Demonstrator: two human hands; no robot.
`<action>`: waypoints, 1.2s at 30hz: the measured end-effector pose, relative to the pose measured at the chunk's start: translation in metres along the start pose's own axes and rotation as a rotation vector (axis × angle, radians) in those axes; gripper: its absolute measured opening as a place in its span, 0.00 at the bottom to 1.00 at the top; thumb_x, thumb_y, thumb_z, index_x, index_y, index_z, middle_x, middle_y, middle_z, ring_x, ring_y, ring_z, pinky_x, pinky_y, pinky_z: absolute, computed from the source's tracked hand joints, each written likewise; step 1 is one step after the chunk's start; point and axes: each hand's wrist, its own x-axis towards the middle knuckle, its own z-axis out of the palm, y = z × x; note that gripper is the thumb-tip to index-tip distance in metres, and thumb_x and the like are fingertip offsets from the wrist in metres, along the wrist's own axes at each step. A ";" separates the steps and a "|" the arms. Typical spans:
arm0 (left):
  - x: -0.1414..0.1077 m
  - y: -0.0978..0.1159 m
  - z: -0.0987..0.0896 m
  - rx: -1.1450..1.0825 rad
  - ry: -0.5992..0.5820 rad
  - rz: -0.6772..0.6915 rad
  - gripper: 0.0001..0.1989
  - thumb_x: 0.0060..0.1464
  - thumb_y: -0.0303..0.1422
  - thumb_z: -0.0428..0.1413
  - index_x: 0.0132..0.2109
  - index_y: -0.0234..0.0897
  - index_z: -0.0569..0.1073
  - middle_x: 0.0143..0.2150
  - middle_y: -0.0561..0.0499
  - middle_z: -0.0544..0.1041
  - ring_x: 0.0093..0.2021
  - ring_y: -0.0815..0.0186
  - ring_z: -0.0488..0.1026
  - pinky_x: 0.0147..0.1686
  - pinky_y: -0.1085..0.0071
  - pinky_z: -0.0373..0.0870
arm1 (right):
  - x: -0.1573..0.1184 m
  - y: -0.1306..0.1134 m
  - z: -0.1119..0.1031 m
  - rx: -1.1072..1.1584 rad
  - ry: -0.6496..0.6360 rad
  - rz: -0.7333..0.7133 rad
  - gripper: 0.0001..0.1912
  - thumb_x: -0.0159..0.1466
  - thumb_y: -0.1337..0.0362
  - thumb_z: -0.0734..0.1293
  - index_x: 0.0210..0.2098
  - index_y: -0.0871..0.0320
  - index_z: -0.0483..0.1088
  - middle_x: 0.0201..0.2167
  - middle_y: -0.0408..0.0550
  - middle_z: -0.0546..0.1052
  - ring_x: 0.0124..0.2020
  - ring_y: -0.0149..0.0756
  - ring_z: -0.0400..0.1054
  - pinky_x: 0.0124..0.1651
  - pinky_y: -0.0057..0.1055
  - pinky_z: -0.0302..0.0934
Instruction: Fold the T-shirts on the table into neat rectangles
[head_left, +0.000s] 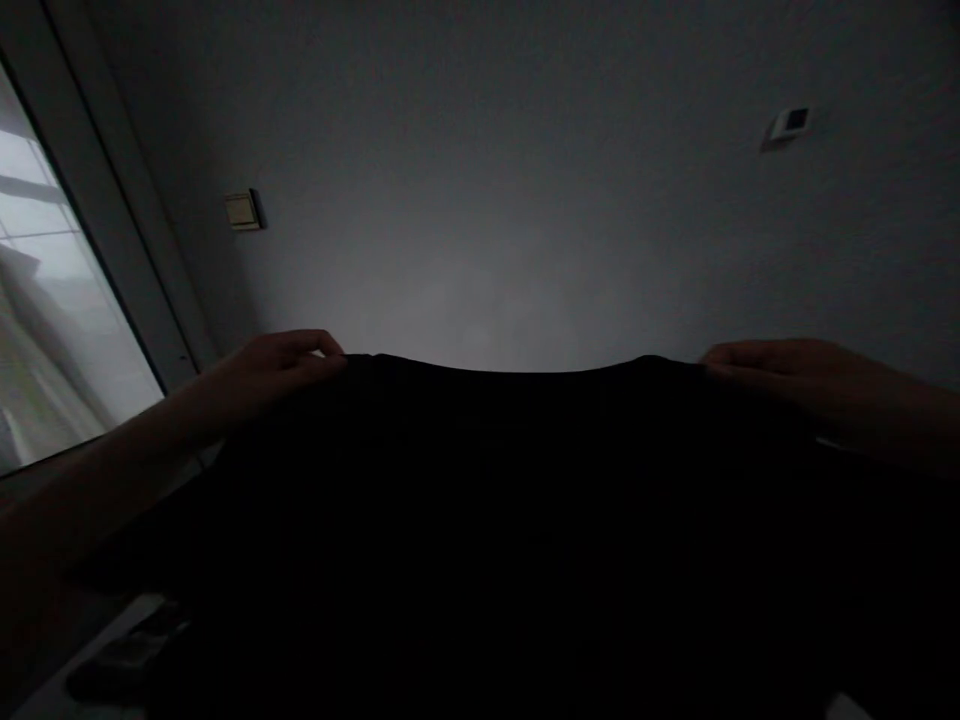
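Observation:
A black T-shirt hangs spread wide in front of me, filling the lower middle of the head view. Its neckline dips slightly along the top edge, and a sleeve spreads out at either side. My left hand pinches the shirt's left shoulder between thumb and fingers. At the other shoulder, my right hand is closed on the cloth in the same way. The shirt is so dark that its folds and any print cannot be made out.
Behind the shirt stands a plain wall with a light switch at left and a small white control panel at upper right. A framed glass door or window is at the far left. Dark, unclear items lie at lower left.

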 end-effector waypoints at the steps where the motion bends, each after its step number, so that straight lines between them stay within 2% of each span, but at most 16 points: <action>1: 0.017 -0.009 0.010 -0.003 -0.049 0.024 0.18 0.52 0.51 0.55 0.33 0.41 0.75 0.23 0.54 0.72 0.23 0.67 0.70 0.22 0.73 0.66 | 0.015 0.002 0.013 -0.008 -0.080 0.010 0.26 0.47 0.34 0.70 0.25 0.50 0.74 0.22 0.50 0.73 0.21 0.39 0.65 0.22 0.37 0.61; 3: 0.048 -0.033 0.041 0.000 -0.148 0.052 0.18 0.53 0.51 0.54 0.35 0.40 0.75 0.24 0.53 0.73 0.24 0.67 0.69 0.23 0.73 0.65 | 0.044 0.022 0.050 -0.014 -0.202 0.001 0.28 0.48 0.34 0.68 0.27 0.52 0.74 0.26 0.50 0.75 0.26 0.41 0.68 0.31 0.39 0.64; 6: 0.080 -0.084 0.109 0.079 -0.243 0.028 0.17 0.56 0.47 0.52 0.37 0.38 0.75 0.27 0.53 0.75 0.27 0.67 0.71 0.27 0.73 0.65 | 0.076 0.082 0.123 0.013 -0.277 -0.059 0.25 0.51 0.38 0.68 0.28 0.54 0.73 0.28 0.48 0.77 0.31 0.41 0.70 0.37 0.37 0.64; 8: 0.092 -0.121 0.158 0.184 -0.283 0.001 0.14 0.57 0.42 0.51 0.38 0.37 0.75 0.31 0.51 0.77 0.31 0.66 0.73 0.31 0.73 0.66 | 0.088 0.128 0.174 0.003 -0.287 -0.036 0.23 0.54 0.41 0.66 0.28 0.56 0.72 0.29 0.49 0.77 0.33 0.41 0.71 0.39 0.36 0.64; 11: 0.097 -0.166 0.226 0.370 -0.339 -0.083 0.11 0.60 0.37 0.51 0.43 0.38 0.75 0.37 0.48 0.80 0.37 0.64 0.76 0.35 0.73 0.66 | 0.091 0.187 0.240 -0.146 -0.278 0.010 0.15 0.60 0.50 0.65 0.29 0.56 0.72 0.31 0.50 0.79 0.35 0.40 0.71 0.40 0.33 0.62; 14: 0.091 -0.195 0.281 0.472 -0.348 -0.164 0.10 0.61 0.36 0.51 0.45 0.38 0.74 0.38 0.45 0.80 0.39 0.60 0.77 0.35 0.71 0.66 | 0.088 0.225 0.284 -0.357 -0.277 0.029 0.11 0.64 0.58 0.63 0.34 0.56 0.74 0.33 0.48 0.80 0.36 0.38 0.72 0.39 0.31 0.59; 17: 0.088 -0.212 0.319 0.509 -0.341 -0.199 0.10 0.63 0.34 0.50 0.47 0.38 0.73 0.40 0.43 0.80 0.41 0.59 0.77 0.37 0.70 0.66 | 0.093 0.247 0.306 -0.491 -0.271 0.053 0.11 0.67 0.60 0.61 0.39 0.55 0.74 0.38 0.50 0.81 0.39 0.39 0.72 0.38 0.30 0.57; 20: 0.096 -0.224 0.340 0.545 -0.352 -0.212 0.10 0.65 0.32 0.48 0.49 0.37 0.71 0.43 0.40 0.79 0.43 0.58 0.78 0.39 0.68 0.67 | 0.110 0.259 0.315 -0.590 -0.279 0.053 0.12 0.69 0.59 0.60 0.43 0.55 0.73 0.42 0.51 0.80 0.42 0.40 0.72 0.38 0.29 0.56; 23: 0.112 -0.233 0.351 0.580 -0.366 -0.204 0.11 0.66 0.33 0.47 0.51 0.36 0.69 0.45 0.38 0.79 0.46 0.55 0.77 0.41 0.67 0.68 | 0.130 0.266 0.319 -0.657 -0.291 0.054 0.12 0.70 0.58 0.60 0.43 0.55 0.73 0.44 0.51 0.80 0.44 0.40 0.72 0.39 0.30 0.55; 27: 0.131 -0.242 0.362 0.624 -0.371 -0.188 0.12 0.66 0.33 0.46 0.53 0.37 0.68 0.45 0.37 0.78 0.50 0.54 0.76 0.44 0.66 0.69 | 0.148 0.272 0.327 -0.698 -0.303 0.082 0.11 0.70 0.58 0.60 0.45 0.53 0.71 0.45 0.52 0.80 0.44 0.42 0.72 0.39 0.31 0.56; 32: 0.135 -0.250 0.374 0.669 -0.390 -0.178 0.15 0.68 0.33 0.41 0.56 0.36 0.67 0.46 0.36 0.78 0.48 0.53 0.76 0.42 0.64 0.69 | 0.155 0.275 0.333 -0.753 -0.391 0.134 0.16 0.72 0.55 0.56 0.51 0.53 0.69 0.46 0.55 0.79 0.45 0.45 0.72 0.40 0.34 0.58; 36: 0.136 -0.241 0.373 0.698 -0.386 -0.165 0.17 0.66 0.26 0.41 0.56 0.34 0.67 0.47 0.35 0.77 0.48 0.53 0.75 0.43 0.62 0.69 | 0.156 0.269 0.335 -0.717 -0.432 0.143 0.18 0.72 0.57 0.56 0.53 0.58 0.68 0.51 0.60 0.77 0.48 0.46 0.72 0.44 0.36 0.59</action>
